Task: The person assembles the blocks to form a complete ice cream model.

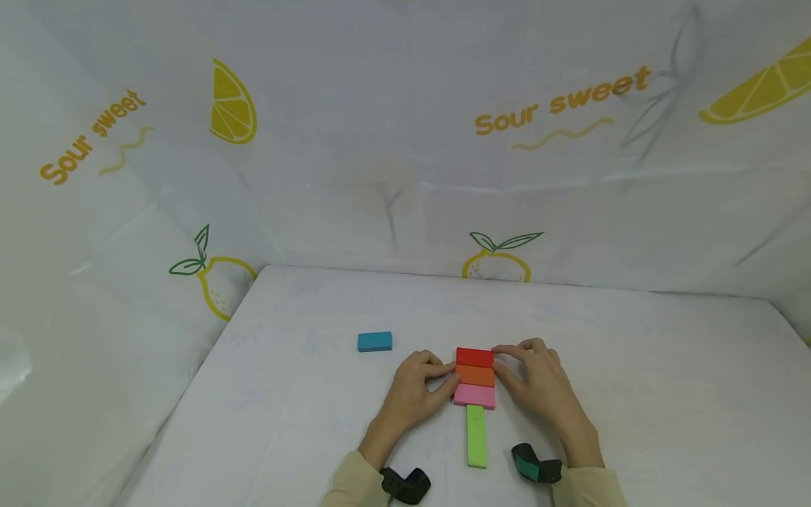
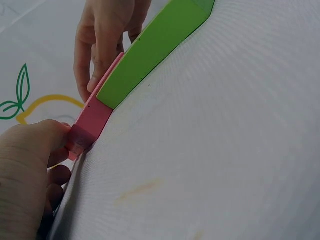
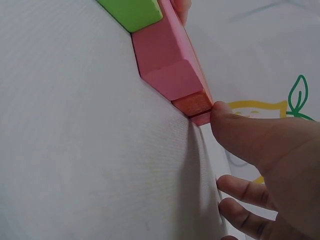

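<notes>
a red block (image 1: 474,358), an orange block (image 1: 476,376) and a pink block (image 1: 474,396) lie flat on the white-covered desk (image 1: 665,387), long sides together, the red one closest to the far edge. a green block (image 1: 476,436) lies crosswise to them, its end against the middle of the pink one's near side, so the four read as a broad top on a narrow stem.

the left hand (image 1: 415,387) touches the row's left ends with thumb and forefinger, its thumb by the pink and orange blocks. the right hand (image 1: 538,380) meets the opposite ends, forefinger at the red block, thumb at the orange one. neither hand pinches a block by itself; each has thumb and forefinger held apart along one side, and its other fingers are partly hidden. bracing from both sides seems meant to keep the ends flush and the row from skewing.

a blue block (image 1: 375,342) lies well apart from the row, towards the far left corner, out of the hands' way and touched by neither.
</notes>
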A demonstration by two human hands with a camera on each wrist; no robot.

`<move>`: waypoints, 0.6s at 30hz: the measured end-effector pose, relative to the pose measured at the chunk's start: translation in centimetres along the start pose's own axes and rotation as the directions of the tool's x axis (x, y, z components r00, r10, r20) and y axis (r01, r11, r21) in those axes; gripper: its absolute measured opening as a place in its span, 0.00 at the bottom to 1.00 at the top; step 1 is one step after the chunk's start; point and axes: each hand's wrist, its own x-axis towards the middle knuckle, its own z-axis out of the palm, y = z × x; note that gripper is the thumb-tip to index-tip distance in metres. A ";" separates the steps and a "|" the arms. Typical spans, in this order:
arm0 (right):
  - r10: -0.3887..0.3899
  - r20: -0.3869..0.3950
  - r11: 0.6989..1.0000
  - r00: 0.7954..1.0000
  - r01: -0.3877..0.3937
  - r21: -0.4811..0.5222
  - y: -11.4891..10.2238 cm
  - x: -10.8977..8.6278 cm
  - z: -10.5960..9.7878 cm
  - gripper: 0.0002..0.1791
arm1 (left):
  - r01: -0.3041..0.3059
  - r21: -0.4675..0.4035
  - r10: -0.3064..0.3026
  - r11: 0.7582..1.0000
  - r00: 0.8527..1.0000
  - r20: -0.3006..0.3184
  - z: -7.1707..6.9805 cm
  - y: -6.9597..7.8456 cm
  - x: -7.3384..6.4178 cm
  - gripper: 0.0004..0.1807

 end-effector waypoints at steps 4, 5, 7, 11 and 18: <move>0.002 0.007 1.000 1.000 -0.002 -0.003 0.0 0.0 0.0 0.20 | 0.000 -0.005 0.000 1.000 1.000 0.001 0.0 0.0 0.0 0.15; 0.004 0.009 1.000 1.000 -0.004 -0.003 0.0 0.0 0.0 0.20 | 0.000 -0.007 0.000 1.000 1.000 0.001 0.0 0.0 0.0 0.15; 0.009 0.012 1.000 1.000 -0.009 -0.003 0.0 0.1 0.0 0.20 | 0.002 -0.010 -0.002 1.000 1.000 0.003 0.0 0.0 0.0 0.15; 0.013 0.021 1.000 1.000 -0.013 -0.005 0.0 0.1 -0.1 0.21 | 0.008 -0.015 -0.008 1.000 1.000 0.005 0.0 0.0 0.1 0.15; 0.009 0.013 1.000 1.000 -0.009 0.012 0.1 0.1 0.0 0.20 | 0.008 -0.009 -0.008 1.000 1.000 0.002 0.0 0.1 0.1 0.15</move>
